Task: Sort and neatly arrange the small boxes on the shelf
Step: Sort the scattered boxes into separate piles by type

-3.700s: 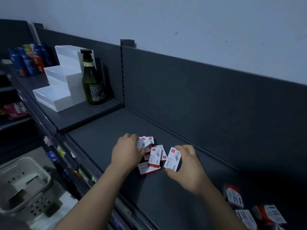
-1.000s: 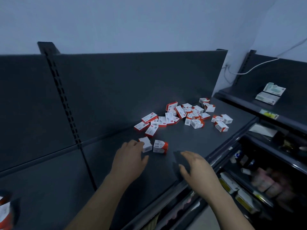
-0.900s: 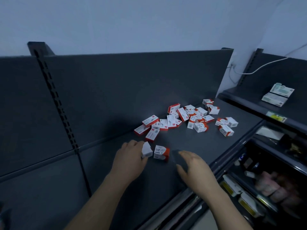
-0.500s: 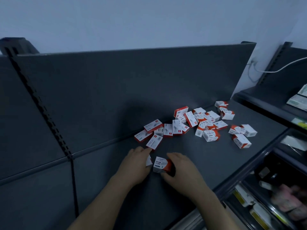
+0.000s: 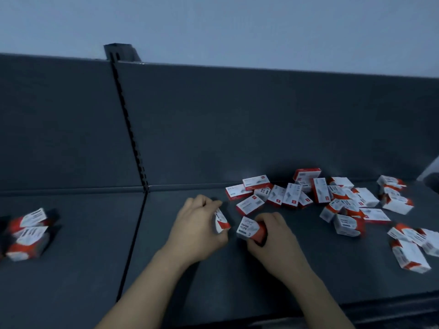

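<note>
Two small boxes are held side by side on the dark shelf (image 5: 90,252), roughly mid-scene and toward the near edge. The white-and-red box (image 5: 221,223) is pinched by the left hand (image 5: 199,225), fingers curled round it, and it's tipped up on an edge. The paper clips box (image 5: 247,230) is gripped by the right hand (image 5: 275,238), with thumb and fingers wrapped round its red end. They're just beside each other; whether they actually touch can't be told tbh.

Just beyond and to the right, a messy heap of boxes (image 5: 291,195) of the same sort is spread along the foot of the back panel (image 5: 249,127), some laid flat, some overlapped. A few loose boxes (image 5: 409,256) are scattered by the right edge. Way over on the left, a small cluster of boxes (image 5: 28,235) is seen, kinda blurred. The panel is split by a slotted upright (image 5: 128,129), and a pale wall (image 5: 213,24) is seen above it.
</note>
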